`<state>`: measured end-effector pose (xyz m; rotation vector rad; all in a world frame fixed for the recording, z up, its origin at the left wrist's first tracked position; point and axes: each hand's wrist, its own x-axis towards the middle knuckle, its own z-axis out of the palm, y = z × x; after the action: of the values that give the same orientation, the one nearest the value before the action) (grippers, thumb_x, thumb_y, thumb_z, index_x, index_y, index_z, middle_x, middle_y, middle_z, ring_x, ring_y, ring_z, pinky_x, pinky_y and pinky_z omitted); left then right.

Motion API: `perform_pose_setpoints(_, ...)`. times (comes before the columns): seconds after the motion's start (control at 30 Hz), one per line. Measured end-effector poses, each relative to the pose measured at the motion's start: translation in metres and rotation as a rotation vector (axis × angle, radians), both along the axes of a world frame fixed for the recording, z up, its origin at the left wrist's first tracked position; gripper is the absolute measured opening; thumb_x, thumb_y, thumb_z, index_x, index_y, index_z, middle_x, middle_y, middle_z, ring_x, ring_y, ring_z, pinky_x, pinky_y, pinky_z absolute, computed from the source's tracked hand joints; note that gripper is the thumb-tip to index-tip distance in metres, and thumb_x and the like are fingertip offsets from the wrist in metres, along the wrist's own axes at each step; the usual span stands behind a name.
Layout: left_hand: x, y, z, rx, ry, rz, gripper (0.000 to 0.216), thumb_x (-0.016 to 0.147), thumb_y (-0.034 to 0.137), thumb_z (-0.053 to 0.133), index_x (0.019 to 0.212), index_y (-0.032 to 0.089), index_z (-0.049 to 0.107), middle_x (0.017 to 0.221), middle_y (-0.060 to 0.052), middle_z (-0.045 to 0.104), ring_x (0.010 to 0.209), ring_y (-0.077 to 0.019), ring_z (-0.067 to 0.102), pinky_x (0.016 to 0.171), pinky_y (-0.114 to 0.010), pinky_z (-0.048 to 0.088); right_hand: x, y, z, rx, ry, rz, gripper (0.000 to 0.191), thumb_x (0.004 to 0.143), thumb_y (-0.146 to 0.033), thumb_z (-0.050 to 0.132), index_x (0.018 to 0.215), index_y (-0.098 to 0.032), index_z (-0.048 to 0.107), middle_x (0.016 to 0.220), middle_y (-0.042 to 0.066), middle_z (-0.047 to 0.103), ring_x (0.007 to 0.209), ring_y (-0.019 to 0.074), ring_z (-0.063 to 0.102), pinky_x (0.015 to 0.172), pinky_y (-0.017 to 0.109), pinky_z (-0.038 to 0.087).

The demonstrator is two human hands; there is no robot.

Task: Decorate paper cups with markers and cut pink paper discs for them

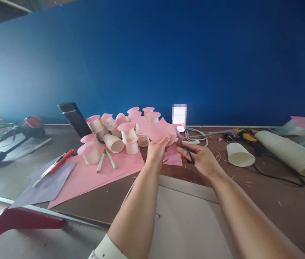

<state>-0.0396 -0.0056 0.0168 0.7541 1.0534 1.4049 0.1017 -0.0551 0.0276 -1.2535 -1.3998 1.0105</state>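
My left hand [157, 151] grips a piece of pink paper [156, 131] near its lower edge, thumb on top. The sheet has a partly curved, partly jagged outline. My right hand [199, 155] is closed around the handles of a pair of scissors [188, 154], whose blades point up and left to the paper's right edge. Just left of the hands stand several paper cups [129, 136] topped with pink paper discs [126, 126]. One bare paper cup [113, 144] lies on its side among them.
Large pink sheets [120, 169], two markers [111, 159], a grey sheet [46, 183] and a red utility knife [59, 162] lie left. A black flask [73, 118] leans behind. At right are a cup [240, 155], a long cup stack [287, 153] and cables. A phone [179, 118] stands against the blue wall.
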Motion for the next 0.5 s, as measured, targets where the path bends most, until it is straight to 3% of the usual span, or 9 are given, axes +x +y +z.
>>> perform_pose_setpoints(0.1, -0.0006, 0.0023, -0.0038, 0.102, 0.063, -0.009, 0.039, 0.061, 0.045, 0.08, 0.077, 0.011, 0.069, 0.06, -0.001, 0.058, 0.051, -0.0077, 0.046, 0.05, -0.022, 0.036, 0.0004, 0.0008, -0.0005, -0.005, 0.013, -0.003, 0.057, 0.069, -0.056, 0.073, 0.112, -0.019, 0.073, 0.061, -0.002, 0.053, 0.058, 0.0104, 0.047, 0.054, 0.024, 0.042)
perform_pose_setpoints(0.27, -0.0013, 0.0032, -0.0047, 0.082, 0.088, -0.01, 0.038, 0.061, 0.046, 0.079, 0.071, 0.012, 0.065, 0.056, 0.0, 0.054, 0.05, -0.0076, 0.044, 0.047, -0.022, 0.031, 0.001, 0.0008, -0.0006, -0.008, 0.028, -0.005, 0.055, 0.068, -0.056, 0.074, 0.109, -0.018, 0.074, 0.06, -0.002, 0.052, 0.057, 0.01, 0.047, 0.053, 0.024, 0.042)
perform_pose_setpoints(0.5, -0.0007, 0.0023, -0.0027, 0.115, 0.067, -0.011, 0.036, 0.063, 0.044, 0.077, 0.073, 0.012, 0.065, 0.056, 0.002, 0.052, 0.05, -0.0069, 0.043, 0.05, -0.022, 0.035, 0.0006, 0.001, -0.0016, -0.024, 0.069, -0.008, 0.055, 0.066, -0.052, 0.077, 0.111, -0.019, 0.074, 0.061, -0.003, 0.055, 0.057, 0.0094, 0.048, 0.057, 0.025, 0.044)
